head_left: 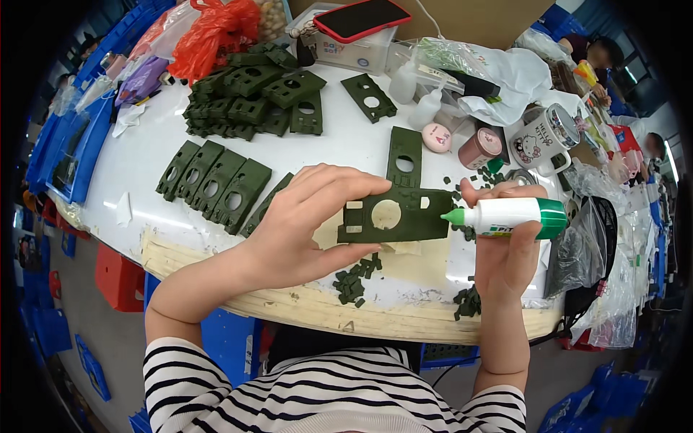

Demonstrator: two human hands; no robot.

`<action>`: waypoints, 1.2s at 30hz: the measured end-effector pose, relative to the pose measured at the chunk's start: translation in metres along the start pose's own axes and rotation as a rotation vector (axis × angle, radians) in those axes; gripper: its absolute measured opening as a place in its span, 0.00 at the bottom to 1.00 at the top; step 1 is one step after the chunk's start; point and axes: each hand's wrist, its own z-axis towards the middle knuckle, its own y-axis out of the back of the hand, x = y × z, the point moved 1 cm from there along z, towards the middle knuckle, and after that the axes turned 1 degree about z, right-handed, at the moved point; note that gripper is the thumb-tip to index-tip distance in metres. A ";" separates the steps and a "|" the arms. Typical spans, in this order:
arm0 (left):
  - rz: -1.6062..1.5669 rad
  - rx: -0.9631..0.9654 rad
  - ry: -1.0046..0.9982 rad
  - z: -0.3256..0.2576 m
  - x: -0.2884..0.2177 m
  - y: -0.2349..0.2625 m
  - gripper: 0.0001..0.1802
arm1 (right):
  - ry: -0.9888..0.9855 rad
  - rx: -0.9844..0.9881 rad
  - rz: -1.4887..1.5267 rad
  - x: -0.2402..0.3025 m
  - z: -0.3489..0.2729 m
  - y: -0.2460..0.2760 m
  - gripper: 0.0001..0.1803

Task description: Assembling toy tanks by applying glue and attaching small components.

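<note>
My left hand (296, 220) grips a dark green plastic model-tank hull plate (419, 225) by its left end, thumb below and fingers above. The plate has a large round hole and smaller cutouts. In my right hand (505, 267) is a white glue bottle (498, 215) with a green end, lying nearly level. Its green nozzle tip points left, at or very near the plate's right edge; whether it touches I cannot tell. Behind the held plate lies another green plate (404, 148). Small green plastic pieces (351, 283) are heaped below the plate, with more (468, 302) by my right wrist.
Several hull plates stand in a slanted row (209, 184) at left, behind them a pile (249, 97). One plate (369, 97) lies apart. Squeeze bottles (427, 107), a pink jar (481, 148) and a white mug (541, 137) crowd the right. A phone (361, 19) tops a clear box.
</note>
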 end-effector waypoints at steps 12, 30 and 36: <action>-0.086 0.017 -0.006 -0.010 0.008 0.000 0.34 | -0.039 0.026 -0.112 -0.005 -0.003 -0.007 0.23; -0.060 -0.026 -0.061 -0.014 0.008 -0.002 0.33 | -0.014 0.030 -0.232 -0.003 -0.005 -0.012 0.23; -0.059 -0.032 -0.069 -0.014 0.008 -0.002 0.32 | -0.002 0.030 -0.269 -0.003 -0.005 -0.011 0.24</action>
